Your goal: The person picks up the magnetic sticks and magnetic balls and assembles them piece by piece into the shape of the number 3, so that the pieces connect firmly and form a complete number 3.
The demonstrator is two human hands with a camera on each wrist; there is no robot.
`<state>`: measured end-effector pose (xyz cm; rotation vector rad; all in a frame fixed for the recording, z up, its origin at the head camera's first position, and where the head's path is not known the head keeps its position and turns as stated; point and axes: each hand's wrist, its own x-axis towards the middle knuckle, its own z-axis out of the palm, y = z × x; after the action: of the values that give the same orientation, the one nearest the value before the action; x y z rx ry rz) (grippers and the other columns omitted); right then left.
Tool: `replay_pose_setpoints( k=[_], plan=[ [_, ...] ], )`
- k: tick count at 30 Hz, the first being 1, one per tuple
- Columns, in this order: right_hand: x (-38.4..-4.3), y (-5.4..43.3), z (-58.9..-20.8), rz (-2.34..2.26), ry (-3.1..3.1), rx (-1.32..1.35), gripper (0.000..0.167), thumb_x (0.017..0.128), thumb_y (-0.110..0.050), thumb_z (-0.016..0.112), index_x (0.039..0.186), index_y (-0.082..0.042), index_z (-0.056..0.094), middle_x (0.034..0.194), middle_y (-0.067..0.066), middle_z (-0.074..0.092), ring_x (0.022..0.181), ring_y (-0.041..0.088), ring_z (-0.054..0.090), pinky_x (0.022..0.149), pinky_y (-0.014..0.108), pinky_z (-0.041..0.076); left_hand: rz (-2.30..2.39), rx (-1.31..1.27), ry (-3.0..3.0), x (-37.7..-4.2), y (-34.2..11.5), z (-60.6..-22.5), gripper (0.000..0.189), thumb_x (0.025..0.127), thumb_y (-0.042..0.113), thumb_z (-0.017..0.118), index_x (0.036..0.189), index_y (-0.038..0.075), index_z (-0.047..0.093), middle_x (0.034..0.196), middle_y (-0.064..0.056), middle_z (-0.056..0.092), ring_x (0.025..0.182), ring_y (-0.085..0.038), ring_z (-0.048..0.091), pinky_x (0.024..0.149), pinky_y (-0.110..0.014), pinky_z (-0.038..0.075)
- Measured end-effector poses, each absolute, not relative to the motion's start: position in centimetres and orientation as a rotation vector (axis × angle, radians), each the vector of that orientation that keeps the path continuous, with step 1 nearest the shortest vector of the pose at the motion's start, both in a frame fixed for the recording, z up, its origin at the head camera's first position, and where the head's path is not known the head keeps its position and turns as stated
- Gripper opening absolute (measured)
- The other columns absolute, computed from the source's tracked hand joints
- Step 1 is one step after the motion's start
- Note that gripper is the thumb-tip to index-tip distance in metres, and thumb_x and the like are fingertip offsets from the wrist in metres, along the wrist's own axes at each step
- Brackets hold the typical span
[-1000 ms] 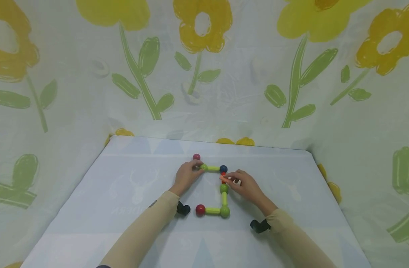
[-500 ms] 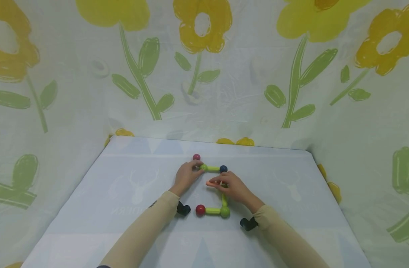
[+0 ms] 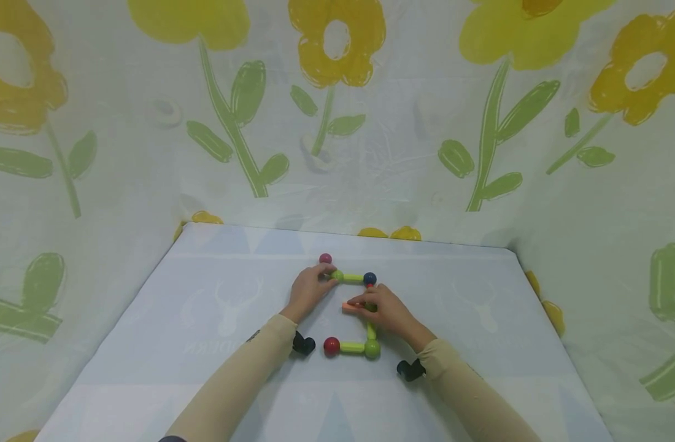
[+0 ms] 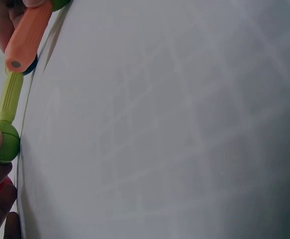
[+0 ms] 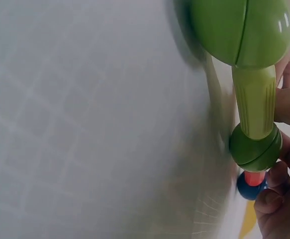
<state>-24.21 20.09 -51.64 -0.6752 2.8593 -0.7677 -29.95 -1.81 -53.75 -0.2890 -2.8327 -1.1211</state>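
My left hand (image 3: 308,290) pinches a green ball (image 4: 6,144) between thumb and fingertips at the far end of a chain of magnetic balls and rods. A yellow-green rod (image 3: 353,279) joins that ball to a dark blue ball (image 3: 370,279). My right hand (image 3: 391,312) pinches an orange magnetic rod (image 3: 351,307), its free end with a grey disc pointing left. The hand is close to a green ball (image 5: 255,148), which it partly hides in the head view. A short red rod (image 5: 254,178) links this ball to the blue one.
Nearer the body, a yellow-green rod leads to a green corner ball (image 3: 372,348), then another rod (image 3: 352,347) and a red ball (image 3: 331,346). A pink-red ball (image 3: 326,259) lies beyond the left hand. Flowered cloth (image 3: 370,172) hangs behind the table (image 3: 150,344).
The right hand has moved left and slightly nearer the body, turning the orange rod to point left beside the middle green ball. The left hand has stayed on its ball.
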Motion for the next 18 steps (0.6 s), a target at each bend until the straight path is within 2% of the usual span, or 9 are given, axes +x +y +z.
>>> replay_pose_setpoints(
  k=[9, 18],
  plan=[
    [-24.27, 20.12, -51.69, -0.724, 2.864, -0.644, 0.023, 0.089, -0.031, 0.072, 0.112, -0.033, 0.074, 0.09, -0.015, 0.061, 0.085, 0.011, 0.043, 0.074, 0.028, 0.038, -1.122, -0.281, -2.835, -29.89, -1.7, -53.58, 0.031, 0.086, 0.032, 0.075, 0.115, 0.025, 0.068, 0.116, 0.005, 0.071, 0.11, -0.021, 0.063, 0.098, -0.041, 0.047],
    [-24.22, 20.23, -51.71, -0.786, 2.849, -0.601, 0.02, 0.089, -0.033, 0.072, 0.109, -0.033, 0.074, 0.095, -0.015, 0.067, 0.086, 0.011, 0.045, 0.075, 0.028, 0.039, -1.114, -0.276, -2.838, -29.77, -1.7, -53.55, 0.031, 0.086, 0.033, 0.075, 0.116, 0.025, 0.068, 0.116, 0.006, 0.071, 0.111, -0.02, 0.063, 0.098, -0.041, 0.047]
  ],
)
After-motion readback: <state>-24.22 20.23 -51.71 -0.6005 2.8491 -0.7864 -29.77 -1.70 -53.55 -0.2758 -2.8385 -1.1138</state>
